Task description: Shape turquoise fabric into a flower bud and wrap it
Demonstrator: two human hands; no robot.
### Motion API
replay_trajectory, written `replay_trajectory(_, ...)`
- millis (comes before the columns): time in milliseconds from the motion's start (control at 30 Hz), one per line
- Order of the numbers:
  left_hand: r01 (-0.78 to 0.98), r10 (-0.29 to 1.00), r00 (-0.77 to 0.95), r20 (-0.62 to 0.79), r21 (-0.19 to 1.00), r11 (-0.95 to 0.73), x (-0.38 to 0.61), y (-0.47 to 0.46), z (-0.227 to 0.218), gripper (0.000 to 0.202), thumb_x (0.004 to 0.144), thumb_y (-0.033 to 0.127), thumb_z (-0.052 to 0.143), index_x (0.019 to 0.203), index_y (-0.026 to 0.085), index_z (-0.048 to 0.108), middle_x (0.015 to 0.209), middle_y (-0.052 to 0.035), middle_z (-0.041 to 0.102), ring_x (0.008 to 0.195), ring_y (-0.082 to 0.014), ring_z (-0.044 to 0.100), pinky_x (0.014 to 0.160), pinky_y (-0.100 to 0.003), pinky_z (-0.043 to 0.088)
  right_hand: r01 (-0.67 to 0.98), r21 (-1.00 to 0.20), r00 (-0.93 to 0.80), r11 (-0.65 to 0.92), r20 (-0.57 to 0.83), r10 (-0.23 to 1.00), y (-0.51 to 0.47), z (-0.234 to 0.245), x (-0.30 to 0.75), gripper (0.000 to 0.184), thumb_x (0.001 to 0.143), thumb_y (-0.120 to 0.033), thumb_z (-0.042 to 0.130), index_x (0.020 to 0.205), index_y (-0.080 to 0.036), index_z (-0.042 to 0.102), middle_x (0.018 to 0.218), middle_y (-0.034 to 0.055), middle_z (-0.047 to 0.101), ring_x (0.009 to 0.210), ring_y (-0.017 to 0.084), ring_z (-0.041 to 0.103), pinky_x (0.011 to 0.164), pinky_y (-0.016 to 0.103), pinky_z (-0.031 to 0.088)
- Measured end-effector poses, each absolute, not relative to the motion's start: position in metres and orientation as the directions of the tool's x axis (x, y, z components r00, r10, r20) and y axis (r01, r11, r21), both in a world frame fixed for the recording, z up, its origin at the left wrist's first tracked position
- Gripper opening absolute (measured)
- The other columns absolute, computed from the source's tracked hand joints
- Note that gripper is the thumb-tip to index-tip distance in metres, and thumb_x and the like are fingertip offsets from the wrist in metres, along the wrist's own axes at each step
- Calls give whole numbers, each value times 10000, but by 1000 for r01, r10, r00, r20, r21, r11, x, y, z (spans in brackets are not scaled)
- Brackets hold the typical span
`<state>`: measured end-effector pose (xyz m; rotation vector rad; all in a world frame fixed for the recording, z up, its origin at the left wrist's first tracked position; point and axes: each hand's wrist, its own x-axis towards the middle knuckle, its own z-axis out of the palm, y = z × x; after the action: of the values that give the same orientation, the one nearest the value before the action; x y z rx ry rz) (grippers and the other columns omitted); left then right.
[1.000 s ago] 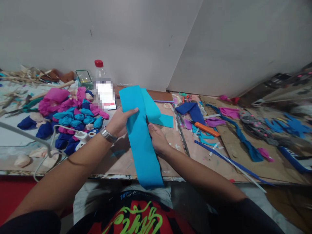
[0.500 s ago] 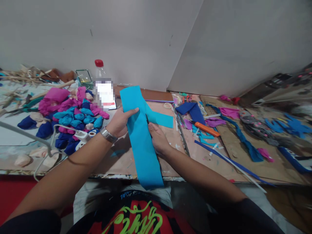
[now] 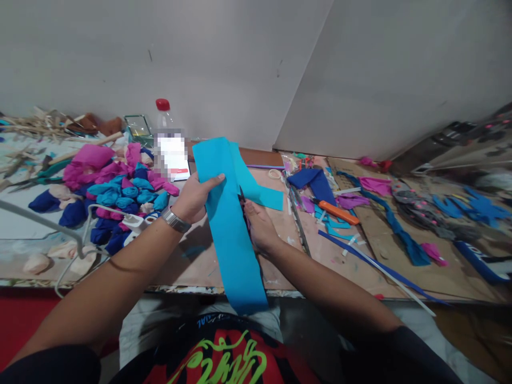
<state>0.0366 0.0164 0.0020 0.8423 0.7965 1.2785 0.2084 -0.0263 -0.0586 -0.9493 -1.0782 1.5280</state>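
Note:
A long turquoise strip of paper or cloth-like sheet point(image 3: 236, 240) hangs from my left hand point(image 3: 197, 200), which is closed on its left edge with the thumb on top. Its lower end reaches past the table's front edge. My right hand point(image 3: 260, 226) is closed around scissors point(image 3: 241, 196), whose dark blades show at the strip's right edge; the handles are mostly hidden. A narrower turquoise piece point(image 3: 266, 196) folds away to the right behind the blades, and its upper part runs alongside the main strip.
Left lie pink, blue and turquoise wrapped bundles point(image 3: 128, 186), a charger with a cable point(image 3: 136, 221) and a lit phone point(image 3: 176, 157) before a red-capped bottle point(image 3: 162, 105). Right are an orange utility knife point(image 3: 338, 212), blue strips, scraps and cardboard point(image 3: 380, 234). A wall stands behind.
The scissor blades now show more plainly beside the strip. The strip's top has shifted slightly left, and more of the narrower piece shows behind it, split from the main strip.

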Motion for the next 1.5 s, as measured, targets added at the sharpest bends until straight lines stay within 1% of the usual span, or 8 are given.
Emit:
replay_trajectory(200,-475,995,102,-15,878,62,35,19,-1,491,700,361,897,1119,178,717,1249,-132,736,1130,-310,708,1006,-484,573,-319,-939,-208,-131,-65,976,-28,-54,205,506,799,-716,703,993,-249,702,826,-16,721,689,161,608,660,282,512)
replay_trajectory(400,-480,995,98,-25,874,69,36,17,0,467,714,328,885,1122,177,716,1278,-134,721,1134,-308,710,1034,-510,556,-273,-949,-253,-159,-88,963,-30,-53,205,563,803,-735,684,1106,-262,712,970,7,762,829,200,679,794,333,553)
replay_trajectory(500,-471,995,95,-36,879,76,36,17,0,459,715,327,884,1117,181,715,1274,-131,722,1130,-316,710,1023,-525,560,-240,-955,-250,-176,-115,961,-30,-57,207,566,827,-741,650,1105,-252,716,943,12,762,830,206,681,780,332,559)
replay_trajectory(667,-464,995,94,-38,883,77,36,16,1,479,696,352,898,1099,172,713,1247,-126,735,1116,-312,708,1002,-501,573,-255,-952,-209,-171,-119,971,-30,-63,208,530,835,-721,662,1096,-262,710,895,-4,752,810,198,678,765,324,563)
replay_trajectory(833,-464,993,112,-29,883,78,36,16,1,507,686,375,900,1112,175,709,1251,-122,734,1123,-311,701,995,-490,573,-272,-943,-231,-193,-130,964,-31,-60,207,526,836,-719,663,1093,-263,714,896,-1,758,794,201,685,767,340,572)
replay_trajectory(1033,-461,994,99,-35,884,77,35,16,2,467,695,354,893,1091,181,717,1248,-124,734,1124,-317,702,1003,-503,569,-295,-937,-236,-188,-119,965,-31,-59,206,510,841,-701,671,1079,-252,720,901,3,768,789,194,690,732,317,567)
replay_trajectory(1267,-455,991,126,-52,884,104,37,13,6,493,701,354,888,1117,160,706,1243,-137,733,1092,-311,714,976,-501,584,-364,-909,-215,-204,-131,968,-29,-59,203,546,780,-722,719,1053,-248,710,912,-11,775,806,191,702,773,323,570)
replay_trajectory(1500,-475,990,143,-18,876,84,35,15,3,529,701,372,892,1156,168,715,1244,-135,734,1098,-316,711,963,-492,588,-397,-889,-218,-229,-151,964,-34,-51,198,552,735,-702,769,1063,-259,734,1003,6,792,965,240,720,915,387,566)
